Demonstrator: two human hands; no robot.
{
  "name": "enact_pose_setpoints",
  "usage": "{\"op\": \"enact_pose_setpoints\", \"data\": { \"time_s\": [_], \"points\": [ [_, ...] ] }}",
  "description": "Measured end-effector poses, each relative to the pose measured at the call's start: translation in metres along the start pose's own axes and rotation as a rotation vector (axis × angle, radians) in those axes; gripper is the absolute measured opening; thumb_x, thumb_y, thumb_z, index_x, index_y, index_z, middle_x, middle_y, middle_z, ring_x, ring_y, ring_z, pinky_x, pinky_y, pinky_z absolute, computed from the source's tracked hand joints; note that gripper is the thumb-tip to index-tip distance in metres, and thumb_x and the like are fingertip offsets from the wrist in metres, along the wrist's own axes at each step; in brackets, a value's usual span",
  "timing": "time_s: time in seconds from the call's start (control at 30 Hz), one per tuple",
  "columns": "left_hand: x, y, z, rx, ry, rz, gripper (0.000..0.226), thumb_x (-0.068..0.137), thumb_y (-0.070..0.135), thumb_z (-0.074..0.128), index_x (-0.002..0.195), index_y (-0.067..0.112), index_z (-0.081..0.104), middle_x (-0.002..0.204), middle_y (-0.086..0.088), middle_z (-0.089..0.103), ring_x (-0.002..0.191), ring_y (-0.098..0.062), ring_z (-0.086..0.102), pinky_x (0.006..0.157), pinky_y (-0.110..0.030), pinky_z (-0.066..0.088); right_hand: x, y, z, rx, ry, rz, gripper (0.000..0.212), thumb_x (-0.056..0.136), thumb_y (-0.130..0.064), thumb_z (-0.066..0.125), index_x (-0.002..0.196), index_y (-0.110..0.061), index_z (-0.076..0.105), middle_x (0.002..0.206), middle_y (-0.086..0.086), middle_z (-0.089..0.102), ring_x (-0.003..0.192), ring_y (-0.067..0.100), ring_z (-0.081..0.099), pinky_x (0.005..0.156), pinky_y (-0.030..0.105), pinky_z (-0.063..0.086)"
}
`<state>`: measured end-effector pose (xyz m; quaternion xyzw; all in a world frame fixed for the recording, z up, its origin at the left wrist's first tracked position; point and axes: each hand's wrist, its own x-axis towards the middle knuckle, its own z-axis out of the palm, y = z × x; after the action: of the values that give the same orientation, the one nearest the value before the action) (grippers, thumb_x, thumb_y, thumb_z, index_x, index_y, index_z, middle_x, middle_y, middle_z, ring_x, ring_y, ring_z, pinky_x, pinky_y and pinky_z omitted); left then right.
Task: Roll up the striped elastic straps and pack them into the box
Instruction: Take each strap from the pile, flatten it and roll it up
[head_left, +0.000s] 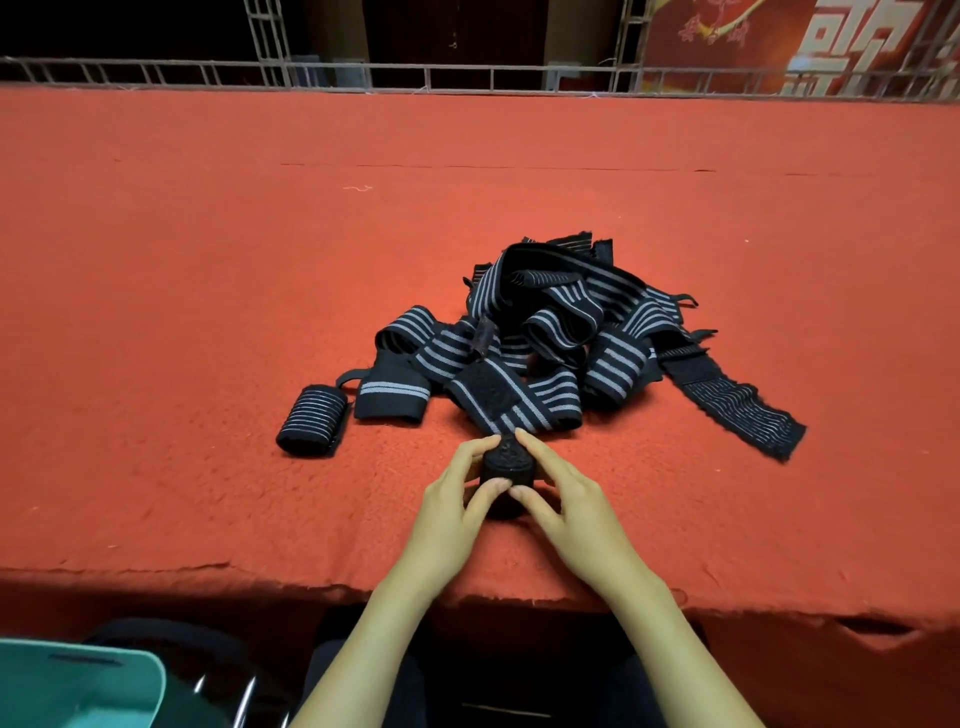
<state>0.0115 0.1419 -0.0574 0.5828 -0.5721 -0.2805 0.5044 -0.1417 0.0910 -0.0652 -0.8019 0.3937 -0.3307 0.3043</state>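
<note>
Teal box (78, 680): low, far left of left hand (457, 499); finished roll (311, 420): on red surface (208, 260), beyond-left of it; left hand, right hand (566, 499): both pinching half-rolled strap (506, 470) between them; loose strap pile (561, 332): just beyond, trailing right

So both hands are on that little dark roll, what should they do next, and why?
Probably turn the roll another wrap toward the pile: left hand and right hand pinch it, and its striped strap lies unrolled ahead, so it seems unfinished.
</note>
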Motion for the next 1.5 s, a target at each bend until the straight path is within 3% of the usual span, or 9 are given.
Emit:
{"op": "enact_pose_setpoints", "data": {
  "time_s": [0.17,0.37,0.5,0.6,0.73,0.9,1.2,1.37,1.5],
  "points": [
    [-0.006,-0.003,-0.002,-0.222,0.047,-0.109,0.030,0.089,0.009,0.062,0.113,0.022,0.050,0.113,0.003,0.066,0.107,-0.003,0.061,0.087,-0.015,0.047,0.002,-0.007,0.003,0.076,0.012,0.011,0.062,0.090,-0.019,0.064,0.132,-0.054,0.035,0.135,-0.016,0.052,0.117,-0.005,0.051,0.101,0.021,0.044],
    [-0.017,-0.006,-0.040,-0.173,0.129,-0.085,0.041,0.090,-0.001,0.056,0.123,0.024,0.052,0.122,0.000,0.047,0.106,0.009,0.053,0.084,-0.006,0.043,0.023,-0.035,0.022,0.332,-0.024,0.124,0.041,0.084,-0.022,0.071,0.111,-0.032,0.041,0.103,-0.005,0.069,0.088,0.002,0.066,0.083,0.025,0.052],
    [-0.022,-0.016,-0.080,-0.083,0.157,-0.123,0.049,0.084,0.013,0.065,0.127,0.031,0.047,0.119,0.010,0.053,0.107,0.009,0.053,0.086,-0.008,0.042,0.049,-0.062,0.059,0.433,-0.107,0.188,0.034,0.084,-0.019,0.072,0.097,-0.026,0.041,0.092,0.007,0.069,0.073,0.011,0.062,0.073,0.031,0.051],
    [-0.026,-0.021,-0.109,-0.091,0.298,-0.178,0.040,0.086,0.001,0.063,0.116,0.024,0.052,0.109,0.012,0.059,0.091,0.013,0.057,0.077,-0.004,0.041,0.067,-0.078,0.095,0.374,-0.170,0.193,0.031,0.084,-0.028,0.071,0.089,-0.029,0.040,0.086,0.007,0.065,0.070,0.013,0.057,0.072,0.033,0.048],
    [-0.033,-0.035,-0.134,-0.081,0.450,-0.275,0.033,0.085,0.000,0.061,0.106,0.024,0.054,0.106,0.005,0.062,0.091,0.002,0.057,0.079,-0.015,0.042,0.085,-0.092,0.137,0.344,-0.292,0.241,0.031,0.085,-0.035,0.068,0.095,-0.023,0.041,0.090,0.010,0.065,0.076,0.019,0.059,0.082,0.044,0.053],
    [-0.030,-0.045,-0.160,-0.009,0.502,-0.366,0.030,0.084,-0.001,0.060,0.107,0.017,0.053,0.108,-0.005,0.061,0.087,-0.010,0.057,0.083,-0.026,0.041,0.095,-0.106,0.167,0.405,-0.387,0.335,0.029,0.088,-0.023,0.067,0.097,-0.017,0.039,0.076,0.000,0.055,0.064,0.013,0.054,0.075,0.039,0.049],
    [-0.008,-0.049,-0.209,-0.129,0.515,-0.411,0.042,0.074,0.007,0.073,0.110,0.020,0.055,0.104,-0.004,0.063,0.090,-0.015,0.062,0.082,-0.031,0.048,0.133,-0.140,0.182,0.305,-0.381,0.207,0.031,0.087,-0.026,0.067,0.112,-0.015,0.052,0.108,0.011,0.066,0.100,0.027,0.064,0.094,0.044,0.049],
    [0.034,-0.070,-0.238,-0.164,0.527,-0.557,0.033,0.077,0.003,0.068,0.105,0.016,0.056,0.106,-0.015,0.065,0.089,-0.025,0.062,0.082,-0.038,0.047,0.152,-0.125,0.162,-0.133,-0.236,-0.045,0.038,0.086,-0.027,0.065,0.120,-0.013,0.055,0.124,0.007,0.057,0.118,0.025,0.044,0.099,0.035,0.037],
    [0.060,-0.089,-0.243,-0.102,0.433,-0.641,0.029,0.075,0.006,0.070,0.093,0.021,0.053,0.106,-0.019,0.065,0.086,-0.029,0.062,0.078,-0.041,0.048,0.154,-0.101,0.160,-0.183,-0.309,-0.075,0.050,0.085,-0.032,0.068,0.129,-0.014,0.051,0.132,0.004,0.046,0.126,0.023,0.036,0.106,0.035,0.032]
  ]
}}
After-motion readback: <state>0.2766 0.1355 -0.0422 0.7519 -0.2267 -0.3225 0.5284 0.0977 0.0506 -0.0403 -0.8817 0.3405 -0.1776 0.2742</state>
